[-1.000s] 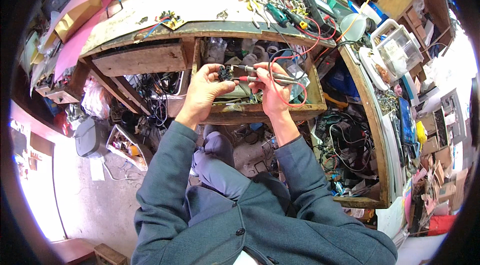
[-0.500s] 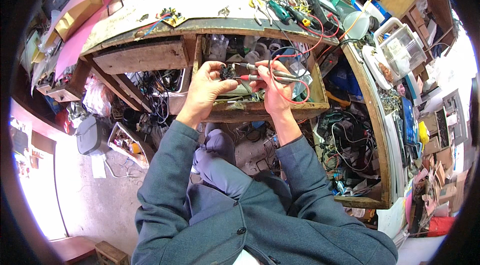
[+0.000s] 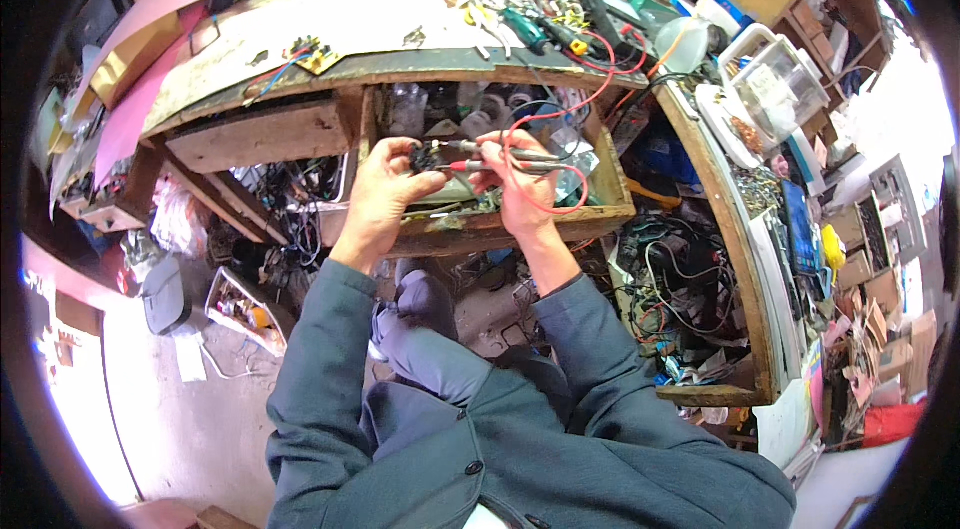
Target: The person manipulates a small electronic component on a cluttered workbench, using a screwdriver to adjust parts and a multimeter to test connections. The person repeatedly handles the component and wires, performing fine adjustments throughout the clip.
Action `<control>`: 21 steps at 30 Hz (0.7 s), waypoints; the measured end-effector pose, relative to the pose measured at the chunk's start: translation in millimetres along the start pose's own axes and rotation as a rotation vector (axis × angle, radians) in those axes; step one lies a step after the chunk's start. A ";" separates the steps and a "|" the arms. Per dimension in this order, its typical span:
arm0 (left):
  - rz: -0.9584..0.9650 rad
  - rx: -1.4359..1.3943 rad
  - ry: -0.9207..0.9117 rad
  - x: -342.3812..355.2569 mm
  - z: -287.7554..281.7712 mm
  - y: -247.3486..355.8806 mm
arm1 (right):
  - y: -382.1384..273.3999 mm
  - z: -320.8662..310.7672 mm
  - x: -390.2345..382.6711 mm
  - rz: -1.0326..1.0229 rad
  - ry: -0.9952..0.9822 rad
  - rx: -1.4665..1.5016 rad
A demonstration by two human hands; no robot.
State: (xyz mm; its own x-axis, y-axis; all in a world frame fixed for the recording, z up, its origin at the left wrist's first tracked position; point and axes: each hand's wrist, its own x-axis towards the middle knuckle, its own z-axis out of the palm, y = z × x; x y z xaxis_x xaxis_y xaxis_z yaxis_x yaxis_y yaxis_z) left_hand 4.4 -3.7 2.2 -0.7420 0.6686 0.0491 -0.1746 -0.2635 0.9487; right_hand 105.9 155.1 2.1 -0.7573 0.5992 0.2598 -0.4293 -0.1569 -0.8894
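Observation:
Over an open wooden drawer (image 3: 480, 233), my left hand (image 3: 378, 191) pinches a small dark electronic part (image 3: 428, 157) between thumb and fingers; its exact kind is too small to tell. My right hand (image 3: 522, 187) is closed on two test probes (image 3: 537, 161), one with a red tip, the other dark. Both probe tips point left and lie close against the dark part; whether they touch it I cannot tell. A red test lead (image 3: 578, 109) loops from the probes over my right hand and up to the bench.
On the bench (image 3: 370, 24) lie a small wired circuit board (image 3: 315, 55), a green-handled tool (image 3: 524, 29) and pliers. Clear plastic containers (image 3: 780, 94) stand at the right. Tangled cables (image 3: 690, 279) fill the space below, and an open bin (image 3: 246, 311) sits on the floor at left.
The whole view has shifted, so bench, drawer and hands appear slightly farther left. My hands keep their grips, with the probe tips still close to the dark part.

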 end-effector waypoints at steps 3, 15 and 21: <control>0.007 0.013 -0.011 0.1 2.5 1.2 | -3.7 -0.2 -1.0 -0.013 -0.032 0.010; 0.005 0.038 0.016 -2.5 7.0 5.6 | -5.2 1.8 -2.2 -0.043 -0.040 -0.009; 0.007 0.024 0.028 -0.7 7.3 3.6 | -3.5 1.1 -0.5 -0.049 -0.042 -0.012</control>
State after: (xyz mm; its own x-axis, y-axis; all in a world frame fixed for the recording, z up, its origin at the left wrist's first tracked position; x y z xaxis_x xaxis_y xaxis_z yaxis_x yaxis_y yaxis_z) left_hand 9.0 -0.1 7.8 -0.7611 0.6469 0.0468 -0.1546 -0.2510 0.9556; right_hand 107.2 154.5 5.5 -0.7558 0.5720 0.3187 -0.4606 -0.1185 -0.8797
